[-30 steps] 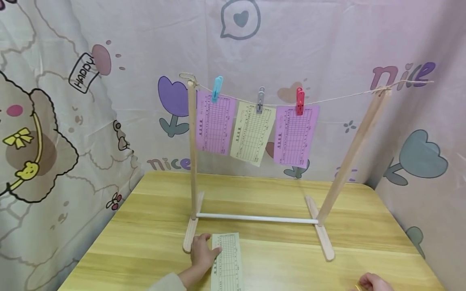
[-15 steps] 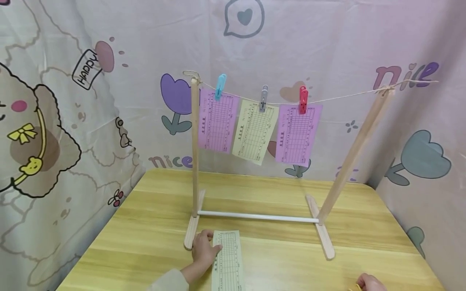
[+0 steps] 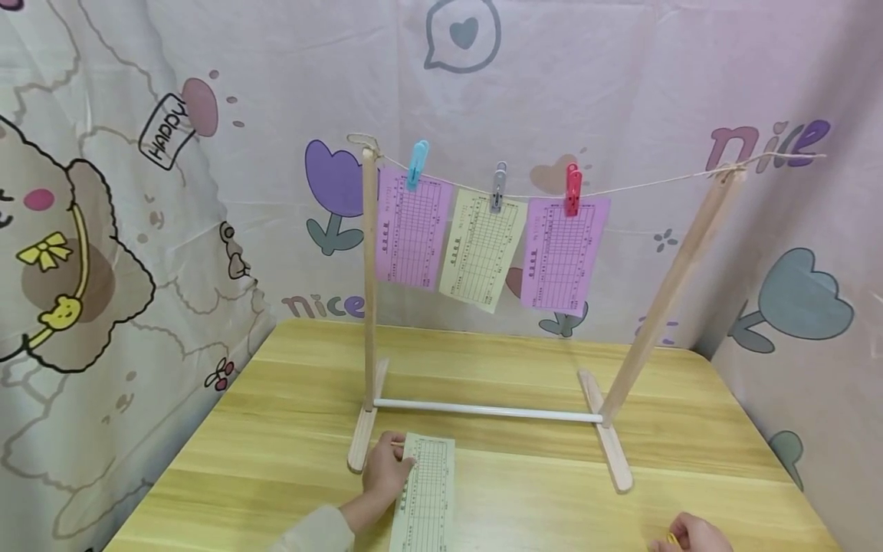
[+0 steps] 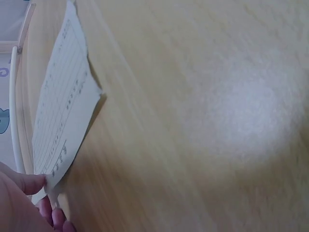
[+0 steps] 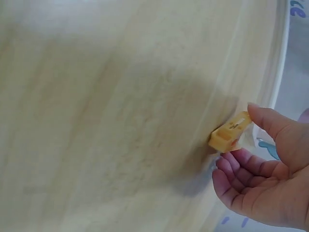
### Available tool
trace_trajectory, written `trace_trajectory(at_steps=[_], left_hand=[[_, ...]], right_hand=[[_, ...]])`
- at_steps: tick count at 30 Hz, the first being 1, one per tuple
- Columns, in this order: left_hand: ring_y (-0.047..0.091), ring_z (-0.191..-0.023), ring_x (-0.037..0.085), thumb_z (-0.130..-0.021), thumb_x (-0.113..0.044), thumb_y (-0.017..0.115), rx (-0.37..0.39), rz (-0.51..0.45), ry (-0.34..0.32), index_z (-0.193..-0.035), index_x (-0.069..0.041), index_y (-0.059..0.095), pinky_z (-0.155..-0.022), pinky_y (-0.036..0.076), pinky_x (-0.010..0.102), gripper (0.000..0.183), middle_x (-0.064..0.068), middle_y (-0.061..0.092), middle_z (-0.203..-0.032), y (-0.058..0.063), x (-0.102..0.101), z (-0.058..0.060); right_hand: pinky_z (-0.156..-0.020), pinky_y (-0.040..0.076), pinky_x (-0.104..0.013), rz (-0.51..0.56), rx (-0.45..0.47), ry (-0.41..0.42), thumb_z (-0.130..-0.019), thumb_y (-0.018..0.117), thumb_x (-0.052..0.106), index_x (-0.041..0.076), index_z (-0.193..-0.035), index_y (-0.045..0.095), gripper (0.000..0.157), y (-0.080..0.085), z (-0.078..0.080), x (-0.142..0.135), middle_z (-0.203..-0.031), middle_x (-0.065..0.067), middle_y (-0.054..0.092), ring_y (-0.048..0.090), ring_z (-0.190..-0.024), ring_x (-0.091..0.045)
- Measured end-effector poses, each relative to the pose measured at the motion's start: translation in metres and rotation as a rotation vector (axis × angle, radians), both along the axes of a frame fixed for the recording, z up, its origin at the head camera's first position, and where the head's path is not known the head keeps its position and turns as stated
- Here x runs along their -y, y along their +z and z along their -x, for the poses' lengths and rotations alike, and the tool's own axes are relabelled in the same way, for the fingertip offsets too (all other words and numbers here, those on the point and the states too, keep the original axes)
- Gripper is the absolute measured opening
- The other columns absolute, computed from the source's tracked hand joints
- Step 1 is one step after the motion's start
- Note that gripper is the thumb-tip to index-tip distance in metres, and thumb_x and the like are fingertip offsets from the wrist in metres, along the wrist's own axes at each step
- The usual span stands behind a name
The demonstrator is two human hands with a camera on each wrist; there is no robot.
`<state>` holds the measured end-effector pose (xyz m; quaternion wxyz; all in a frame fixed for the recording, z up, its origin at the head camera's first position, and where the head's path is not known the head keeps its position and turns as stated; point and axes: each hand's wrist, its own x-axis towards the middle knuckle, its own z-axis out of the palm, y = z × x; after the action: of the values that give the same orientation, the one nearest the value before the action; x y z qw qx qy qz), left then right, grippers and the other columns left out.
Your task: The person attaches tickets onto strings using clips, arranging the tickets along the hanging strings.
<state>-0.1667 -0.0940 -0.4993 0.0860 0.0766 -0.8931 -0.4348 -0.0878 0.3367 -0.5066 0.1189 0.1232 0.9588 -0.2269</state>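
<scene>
My left hand (image 3: pixel 388 468) pinches the left edge of a pale green printed paper slip (image 3: pixel 429 491), low in the head view. In the left wrist view the thumb lies on top of the slip (image 4: pixel 65 101) with fingers under it, and its edge is raised off the table. My right hand (image 3: pixel 698 533), at the bottom right, holds a yellow clothespin (image 5: pixel 229 133) between thumb and fingers, close above the table. Three slips hang from a string: a pink slip (image 3: pixel 414 238) under a blue clothespin (image 3: pixel 417 165), a pale yellow slip (image 3: pixel 483 257) under a grey one, another pink slip (image 3: pixel 566 264) under a red one.
The string runs between two wooden posts (image 3: pixel 370 284) with flat wooden feet (image 3: pixel 614 460), joined low down by a white rod (image 3: pixel 490 411). The frame stands on a wooden table (image 3: pixel 276 429). Patterned cloth (image 3: pixel 607 69) hangs behind and at both sides.
The slip in my left hand has tilted, its near end swinging left and its edge coming up. My right hand and the yellow clothespin have shifted slightly left and up.
</scene>
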Motion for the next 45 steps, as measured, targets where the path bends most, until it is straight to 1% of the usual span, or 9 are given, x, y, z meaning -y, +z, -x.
trace_trajectory(at_steps=[5, 12, 19, 26, 31, 34, 36, 41, 45], left_hand=[[0.054, -0.062, 0.014, -0.070, 0.002, 0.067, -0.003, -0.064, -0.028, -0.097, 0.003, 0.058, -0.053, 0.044, 0.025, 0.028, 0.008, 0.062, -0.071, 0.002, 0.002, 0.001], [0.051, -0.063, 0.011, -0.069, 0.001, 0.067, 0.019, -0.081, -0.039, -0.085, 0.004, 0.062, -0.055, 0.042, 0.020, 0.017, 0.006, 0.059, -0.069, 0.008, 0.002, 0.001], [0.050, -0.063, 0.010, -0.072, -0.001, 0.068, -0.014, -0.098, -0.103, -0.079, 0.006, 0.064, -0.055, 0.042, 0.018, 0.011, 0.007, 0.060, -0.069, 0.006, 0.007, 0.003], [0.047, -0.064, 0.009, -0.076, -0.005, 0.067, -0.010, -0.162, -0.143, -0.079, 0.005, 0.064, -0.054, 0.041, 0.016, 0.011, 0.007, 0.060, -0.070, 0.005, 0.011, 0.005], [0.049, -0.065, 0.009, -0.077, -0.007, 0.067, -0.026, -0.167, -0.141, -0.081, 0.005, 0.064, -0.055, 0.042, 0.016, 0.013, 0.008, 0.061, -0.071, 0.008, 0.011, 0.006], [0.050, -0.066, 0.009, -0.078, -0.008, 0.067, -0.020, -0.189, -0.142, -0.082, 0.005, 0.065, -0.056, 0.043, 0.016, 0.014, 0.008, 0.062, -0.073, 0.011, 0.011, 0.008], [0.051, -0.067, 0.009, -0.079, -0.009, 0.066, -0.012, -0.207, -0.146, -0.084, 0.005, 0.065, -0.056, 0.044, 0.016, 0.015, 0.008, 0.062, -0.074, 0.013, 0.011, 0.009], [0.052, -0.069, 0.010, -0.081, -0.010, 0.064, -0.008, -0.239, -0.156, -0.088, 0.006, 0.063, -0.056, 0.045, 0.016, 0.017, 0.010, 0.062, -0.077, 0.018, 0.010, 0.011], [0.051, -0.069, 0.009, -0.081, -0.010, 0.065, -0.003, -0.261, -0.157, -0.088, 0.005, 0.063, -0.056, 0.045, 0.016, 0.017, 0.010, 0.062, -0.079, 0.023, 0.008, 0.012]], right_hand=[[-0.053, 0.035, -0.020, 0.023, -0.057, 0.001, -0.068, 0.075, 0.033, 0.003, -0.076, 0.057, 0.036, 0.013, 0.003, 0.004, -0.065, 0.003, 0.050, 0.044, -0.062, -0.011], [-0.056, 0.043, -0.021, 0.047, -0.093, 0.001, -0.071, 0.073, 0.032, 0.000, -0.083, 0.060, 0.036, 0.031, 0.004, 0.015, -0.071, 0.003, 0.059, 0.052, -0.065, -0.009], [-0.057, 0.045, -0.021, 0.115, -0.136, -0.025, -0.074, 0.071, 0.031, -0.004, -0.089, 0.060, 0.040, 0.039, 0.008, 0.022, -0.076, 0.000, 0.061, 0.053, -0.068, -0.009], [-0.061, 0.046, -0.016, 0.148, -0.189, -0.024, -0.079, 0.067, 0.026, -0.006, -0.102, 0.060, 0.040, 0.043, 0.009, 0.031, -0.082, -0.002, 0.062, 0.050, -0.066, 0.000], [-0.061, 0.047, -0.018, 0.180, -0.166, -0.020, -0.083, 0.063, 0.029, -0.010, -0.112, 0.055, 0.050, 0.046, 0.013, 0.036, -0.089, -0.007, 0.065, 0.056, -0.073, -0.006], [-0.062, 0.048, -0.018, 0.192, -0.174, -0.019, -0.085, 0.060, 0.027, -0.012, -0.115, 0.053, 0.049, 0.048, 0.015, 0.038, -0.095, -0.012, 0.066, 0.058, -0.077, -0.010], [-0.062, 0.048, -0.018, 0.192, -0.217, -0.008, -0.086, 0.060, 0.023, -0.012, -0.114, 0.054, 0.046, 0.049, 0.015, 0.039, -0.095, -0.014, 0.066, 0.058, -0.077, -0.008], [-0.060, 0.048, -0.017, 0.193, -0.362, 0.016, -0.083, 0.062, 0.014, -0.012, -0.108, 0.057, 0.037, 0.049, 0.015, 0.044, -0.088, -0.012, 0.066, 0.054, -0.068, 0.004], [-0.061, 0.049, -0.017, 0.195, -0.384, 0.019, -0.083, 0.062, 0.013, -0.012, -0.109, 0.056, 0.036, 0.050, 0.017, 0.046, -0.090, -0.012, 0.066, 0.057, -0.070, 0.000]])
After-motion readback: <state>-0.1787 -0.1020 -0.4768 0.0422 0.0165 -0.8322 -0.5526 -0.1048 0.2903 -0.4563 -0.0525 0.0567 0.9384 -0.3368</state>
